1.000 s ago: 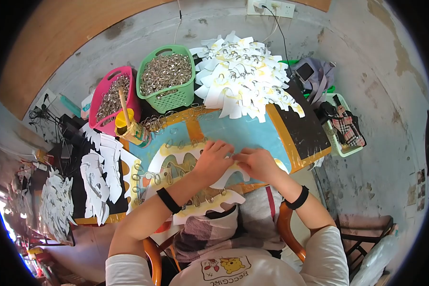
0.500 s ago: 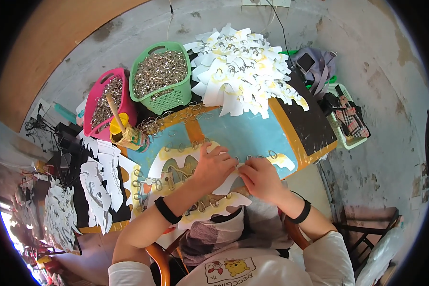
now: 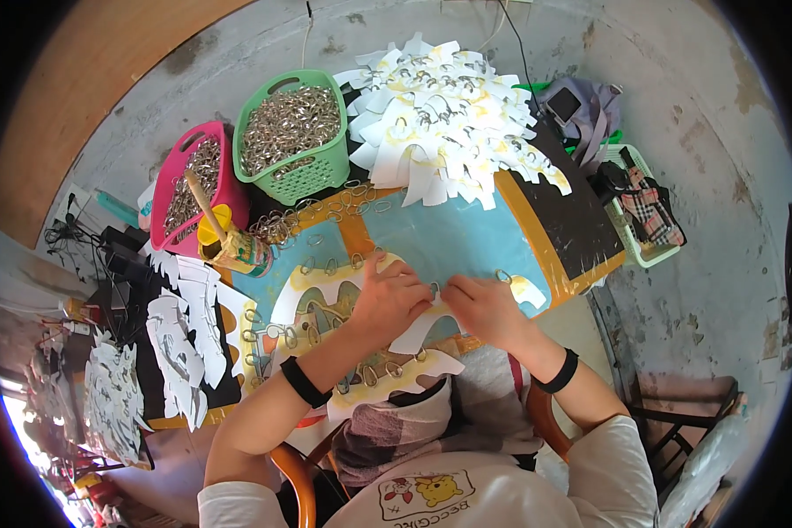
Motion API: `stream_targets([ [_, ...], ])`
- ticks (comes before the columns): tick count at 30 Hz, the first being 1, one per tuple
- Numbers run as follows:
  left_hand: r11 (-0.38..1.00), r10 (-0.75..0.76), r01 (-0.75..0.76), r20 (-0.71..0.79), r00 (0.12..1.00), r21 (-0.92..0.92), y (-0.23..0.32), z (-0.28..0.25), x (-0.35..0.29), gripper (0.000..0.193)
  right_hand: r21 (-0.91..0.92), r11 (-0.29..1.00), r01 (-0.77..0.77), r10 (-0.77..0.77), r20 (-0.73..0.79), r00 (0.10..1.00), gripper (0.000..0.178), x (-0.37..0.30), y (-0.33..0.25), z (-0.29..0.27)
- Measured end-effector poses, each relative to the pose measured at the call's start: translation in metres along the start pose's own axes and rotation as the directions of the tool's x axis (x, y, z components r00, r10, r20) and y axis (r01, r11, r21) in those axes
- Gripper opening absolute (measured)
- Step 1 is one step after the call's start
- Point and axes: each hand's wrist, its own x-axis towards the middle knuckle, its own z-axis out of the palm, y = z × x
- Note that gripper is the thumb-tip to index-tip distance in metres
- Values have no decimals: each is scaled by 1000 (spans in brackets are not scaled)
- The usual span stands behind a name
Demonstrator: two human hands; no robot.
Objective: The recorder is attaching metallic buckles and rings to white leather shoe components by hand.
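Both hands work at an arched white paper cutout (image 3: 414, 334) with yellow glue patches and oval metal rings along its upper edge. My left hand (image 3: 394, 299) is closed on the cutout, fingers bent at its upper edge. Close by, my right hand (image 3: 480, 308) pinches the same edge with thumb and fingers. A metal ring (image 3: 435, 288) shows in the narrow gap between them. Another ring (image 3: 502, 275) lies on the cutout's right end. Below my left forearm rests a similar cutout (image 3: 396, 377), with rings on its glued edge.
A green basket (image 3: 304, 180) and a pink basket (image 3: 172, 145), both full of metal rings, stand behind. A glue can (image 3: 246, 255) holds a wooden-handled tool. Finished-looking cutouts (image 3: 449, 123) are heaped at the back; plain white cutouts (image 3: 176, 352) lie left. Loose rings (image 3: 282, 224) lie near the can.
My hands have drawn slightly apart, the right one shifting a little to the right. The ring between them now shows more clearly. The whole view has shifted slightly.
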Motion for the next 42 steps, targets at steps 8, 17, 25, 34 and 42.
stream_targets([
  [8, 999, 3, -3, 2, 1000, -37, -4, -1, -3, 11, 128, 990, -53, 56, -24, 998, 20, 7, -11, -10],
  [17, 995, 20, -23, 29, 999, 101, 7, -4, 1, 11, -121, 985, 122, -129, -49, 990, 26, -14, -4, 6],
  [25, 993, 49, -52, 31, 998, 109, 8, -6, 2, 12, -122, 992, 32, -34, -15, 999, 36, -16, -26, -7],
  [34, 986, 39, -38, 1, 999, 163, 16, -2, -2, 11, 95, 995, 9, 2, -120, 993, 39, -19, -24, 1],
  [42, 992, -44, 33, -94, 995, -120, 7, -20, 14, 23, 66, 997, -45, 53, -132, 990, 39, -19, -26, 3],
])
